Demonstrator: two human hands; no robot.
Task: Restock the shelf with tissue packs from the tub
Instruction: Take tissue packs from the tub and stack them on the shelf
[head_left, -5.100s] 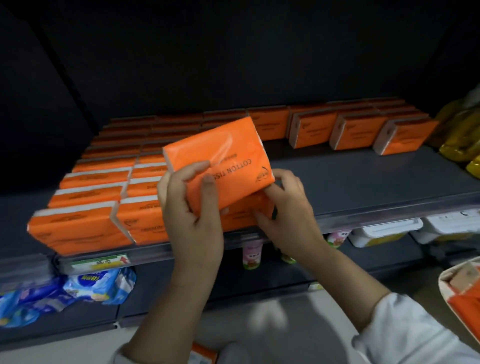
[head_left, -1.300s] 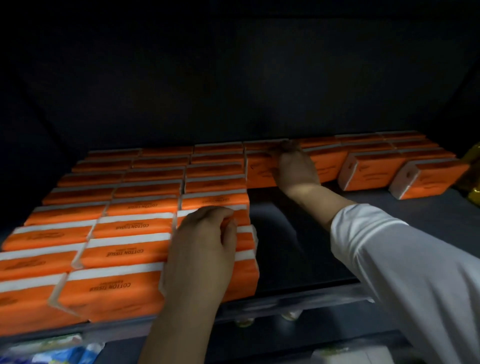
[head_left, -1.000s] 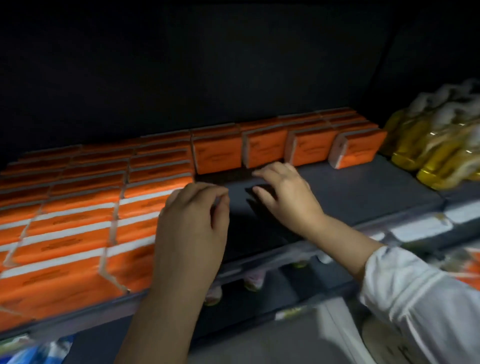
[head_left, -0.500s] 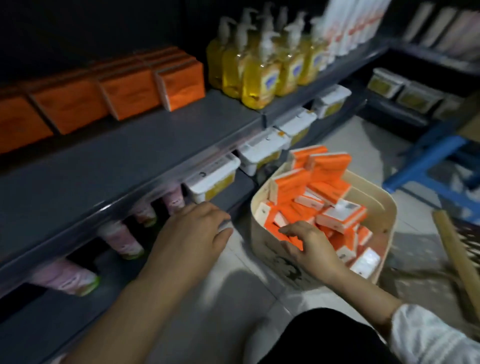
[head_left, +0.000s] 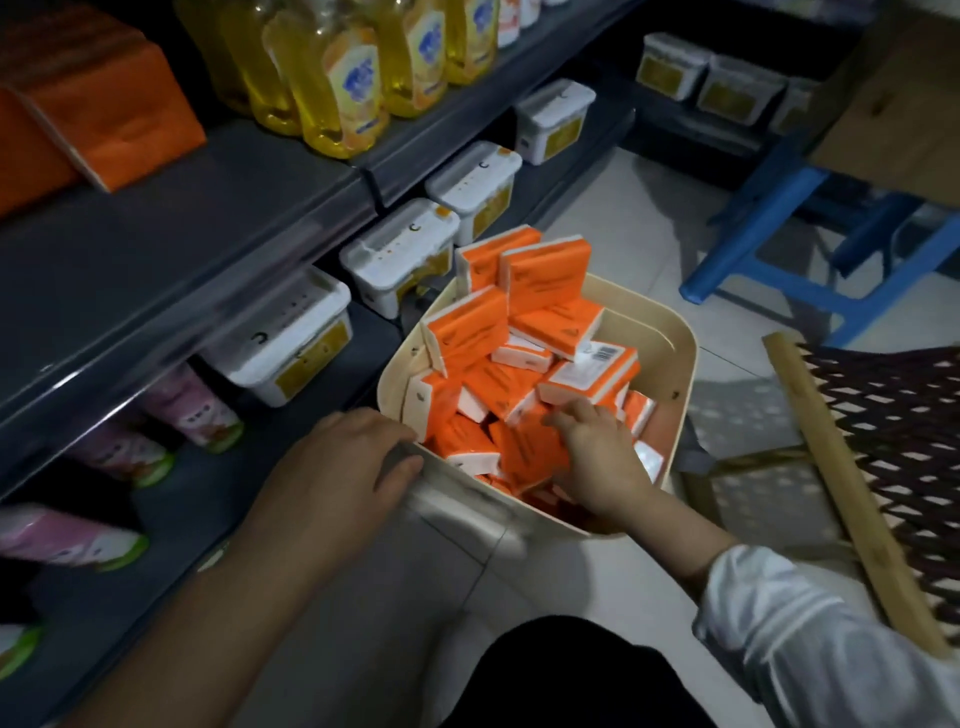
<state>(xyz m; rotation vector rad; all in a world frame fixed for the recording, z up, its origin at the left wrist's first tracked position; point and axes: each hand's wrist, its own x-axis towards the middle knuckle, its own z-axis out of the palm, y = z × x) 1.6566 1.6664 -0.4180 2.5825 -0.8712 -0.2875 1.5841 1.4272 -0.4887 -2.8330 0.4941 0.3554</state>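
Cream tub (head_left: 649, 332) on floor (head_left: 613, 218), orange tissue packs (head_left: 550, 275) heaped inside, shelf (head_left: 182, 234) at 10 o'clock, left hand (head_left: 337, 467) curled over tub rim at 8 o'clock, right hand (head_left: 602, 457) inside, spread flat on packs

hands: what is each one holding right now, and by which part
The left hand holds the tub by its near-left rim corner. The right hand is down among the tissue packs; whether it grips one cannot be told.
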